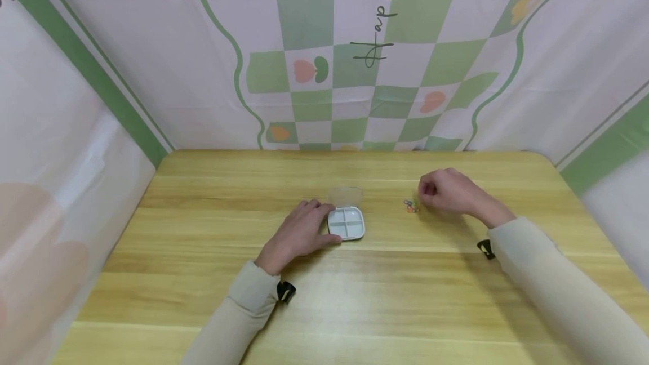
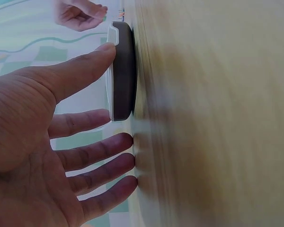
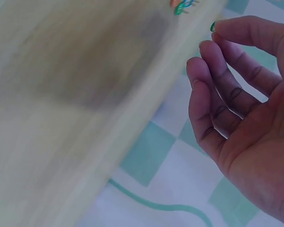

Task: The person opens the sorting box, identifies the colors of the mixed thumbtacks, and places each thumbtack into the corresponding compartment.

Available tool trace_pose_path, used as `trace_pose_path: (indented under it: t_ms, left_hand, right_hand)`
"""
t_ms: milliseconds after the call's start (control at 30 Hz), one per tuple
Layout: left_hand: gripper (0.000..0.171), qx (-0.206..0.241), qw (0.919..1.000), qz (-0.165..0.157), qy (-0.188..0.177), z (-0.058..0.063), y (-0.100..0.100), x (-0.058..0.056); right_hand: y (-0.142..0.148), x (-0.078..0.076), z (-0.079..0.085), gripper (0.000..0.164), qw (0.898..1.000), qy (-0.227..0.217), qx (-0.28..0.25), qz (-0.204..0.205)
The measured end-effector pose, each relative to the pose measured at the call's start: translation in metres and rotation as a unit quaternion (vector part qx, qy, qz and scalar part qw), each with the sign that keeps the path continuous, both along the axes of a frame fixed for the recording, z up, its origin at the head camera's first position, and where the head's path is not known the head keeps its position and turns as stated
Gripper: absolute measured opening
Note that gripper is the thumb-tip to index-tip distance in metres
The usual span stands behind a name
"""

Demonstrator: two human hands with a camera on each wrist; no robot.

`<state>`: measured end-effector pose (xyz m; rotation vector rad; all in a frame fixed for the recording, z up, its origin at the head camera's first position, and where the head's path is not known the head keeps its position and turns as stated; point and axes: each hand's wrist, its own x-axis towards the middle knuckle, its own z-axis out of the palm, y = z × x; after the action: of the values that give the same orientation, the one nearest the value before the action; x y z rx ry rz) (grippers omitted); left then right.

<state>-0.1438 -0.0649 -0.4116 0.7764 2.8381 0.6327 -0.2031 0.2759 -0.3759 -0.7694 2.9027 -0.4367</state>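
A small pill box (image 1: 346,223) with four white compartments lies on the table, its clear lid (image 1: 345,196) folded back at the far side. My left hand (image 1: 300,231) holds it between thumb and index finger. In the left wrist view the dark side of the box (image 2: 125,71) shows, the thumb on its rim and the other fingertips down at the table. Above the table, my right hand (image 1: 448,190) pinches a tiny green loop-shaped piece (image 3: 213,27) between thumb and index finger. Just left of that hand lies a little pile of colourful pieces (image 1: 411,206), orange, green and blue among them.
The wooden table (image 1: 203,275) has its far edge against a hanging cloth (image 1: 304,21) with green checks and the word "Happy". More pale cloth hangs at the left and right. Each sleeve has a black strap (image 1: 286,292) near the cuff.
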Motion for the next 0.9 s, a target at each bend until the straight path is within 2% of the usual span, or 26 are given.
trace_pose_path:
  t_ms: [467, 900]
  left_hand:
    - [0.069, 0.009, 1.0, 0.003, -0.001, -0.001, 0.001, 0.0]
    - [0.069, 0.009, 1.0, 0.004, -0.001, -0.001, 0.0, 0.0]
  right_hand:
    - [-0.026, 0.008, 0.012, 0.004, 1.0, 0.009, -0.024, 0.006]
    - [-0.048, 0.016, 0.017, 0.008, 0.998, 0.03, -0.044, 0.034]
